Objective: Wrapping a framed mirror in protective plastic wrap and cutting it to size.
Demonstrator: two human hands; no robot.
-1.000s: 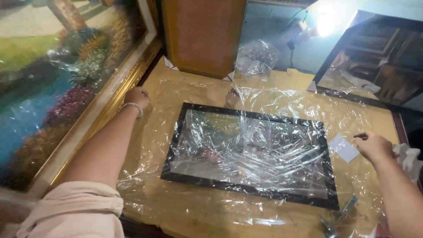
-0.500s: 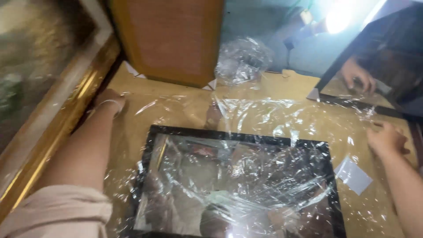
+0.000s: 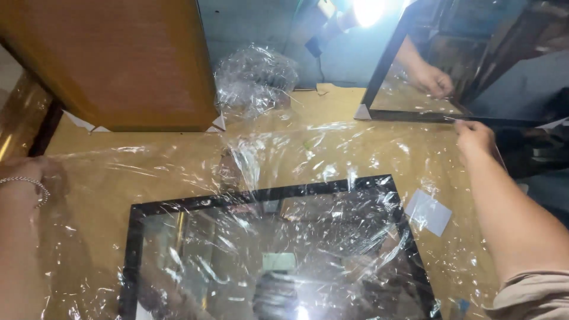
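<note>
Nearest the camera lay one black-framed rectangular glass panel [image 3: 272,255], flat on the brown paper-covered table [image 3: 148,151] so that the one sheet of clear crinkled plastic wrap [image 3: 284,154] could be spread over it. The wrap covered the panel and ran out past it on both sides, towards the two hands that appeared to be holding it taut. The person's left hand [image 3: 32,172], with a single beaded bracelet [image 3: 26,182] at the wrist, rested at the wrap's left edge; whether its fingers were closed could not be told. The right hand [image 3: 474,135] had its fingers pinched together on the wrap's far right edge. One small white paper slip [image 3: 428,211] lay under the film. Further off stood one brown wooden board [image 3: 118,65], one bundle of crumpled clear plastic [image 3: 255,80], and a second dark frame [image 3: 409,112] steadied by another person's hand [image 3: 432,80].
</note>
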